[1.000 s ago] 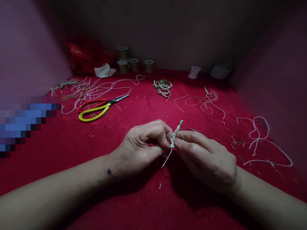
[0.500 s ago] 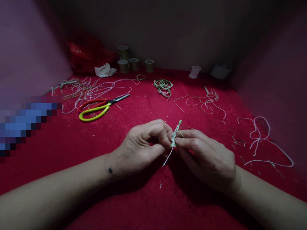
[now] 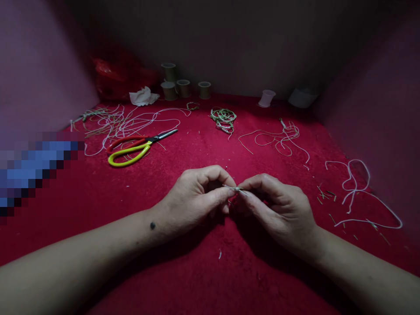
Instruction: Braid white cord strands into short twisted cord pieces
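Note:
Between my two hands is a small green-and-white braided cord (image 3: 236, 188), mostly covered by fingertips. My left hand (image 3: 200, 197) pinches one end between thumb and forefinger. From the other side, my right hand (image 3: 278, 214) pinches it too, its thumb and fingertips almost touching those of the left. Only a short sliver of the cord shows. Beyond the left hand, scissors (image 3: 142, 146) with one red and one yellow handle lie on the red cloth (image 3: 183, 271), blades pointing right.
Several thread spools (image 3: 183, 89) stand along the back beside a crumpled white tissue (image 3: 143, 96) and a red plastic bag (image 3: 121, 72). Loose cords (image 3: 121, 124) lie tangled at left. A green-and-white braided bundle (image 3: 223, 119) sits centre back. White cord (image 3: 356, 190) and clippings lie at right.
The braided cord, upright and in plain sight before, now lies level and is mostly hidden by fingers. My right hand has turned, bringing its thumb up to the cord.

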{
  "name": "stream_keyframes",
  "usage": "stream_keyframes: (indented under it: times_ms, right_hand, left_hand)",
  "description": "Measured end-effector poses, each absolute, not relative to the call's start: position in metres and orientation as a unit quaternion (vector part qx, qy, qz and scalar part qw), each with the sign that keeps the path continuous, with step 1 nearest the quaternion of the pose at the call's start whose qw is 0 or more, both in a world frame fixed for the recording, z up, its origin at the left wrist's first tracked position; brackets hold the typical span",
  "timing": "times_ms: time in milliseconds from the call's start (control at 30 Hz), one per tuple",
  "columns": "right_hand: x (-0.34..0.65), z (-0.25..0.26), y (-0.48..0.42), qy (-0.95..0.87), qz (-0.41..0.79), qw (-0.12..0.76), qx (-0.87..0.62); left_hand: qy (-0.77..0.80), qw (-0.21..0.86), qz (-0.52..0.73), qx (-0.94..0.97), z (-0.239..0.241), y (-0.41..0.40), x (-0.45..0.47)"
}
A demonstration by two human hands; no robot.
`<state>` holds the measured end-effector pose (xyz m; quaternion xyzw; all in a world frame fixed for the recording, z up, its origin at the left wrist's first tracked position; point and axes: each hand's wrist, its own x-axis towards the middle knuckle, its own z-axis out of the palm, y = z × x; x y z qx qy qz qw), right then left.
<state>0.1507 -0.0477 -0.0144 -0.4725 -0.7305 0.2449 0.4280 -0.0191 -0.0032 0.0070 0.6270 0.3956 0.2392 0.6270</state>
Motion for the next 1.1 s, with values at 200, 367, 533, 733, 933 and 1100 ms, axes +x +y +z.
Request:
stream_keyframes:
  times_ms: [200, 367, 533, 733, 933, 1100]
  right_hand:
    - [0.1502, -0.0171, -0.0454, -0.678, 0.355, 0.427, -0.482]
    - [0.1497, -0.0171, -0.0457, -0.640, 0.339, 0.468, -0.506]
    - [0.1484, -0.0142, -0.0477, -0.677, 0.256, 0.471, -0.504]
    - [0.1492, -0.0110, -0.0461, -0.720, 0.192, 0.449, -0.493]
    - [0.1485, -0.0104, -0.0468, -0.726, 0.199, 0.443, -0.487]
    - [0.1485, -0.0104, -0.0451, -0.729, 0.199, 0.456, -0.469]
  left_hand:
    - [0.405, 0.651, 0.218, 0.604, 0.0052, -0.0011, -0.0200]
    - [0.411, 0.674, 0.211, 0.577, 0.0049, 0.0020, -0.0206]
    - [0.404, 0.692, 0.200, 0.563, 0.0015, 0.0026, -0.0223]
    - [0.407, 0.698, 0.173, 0.564, 0.0015, 0.0021, -0.0219]
    - [0.411, 0.698, 0.165, 0.562, 0.0029, 0.0029, -0.0208]
    - [0.413, 0.698, 0.160, 0.563, 0.0034, 0.0020, -0.0200]
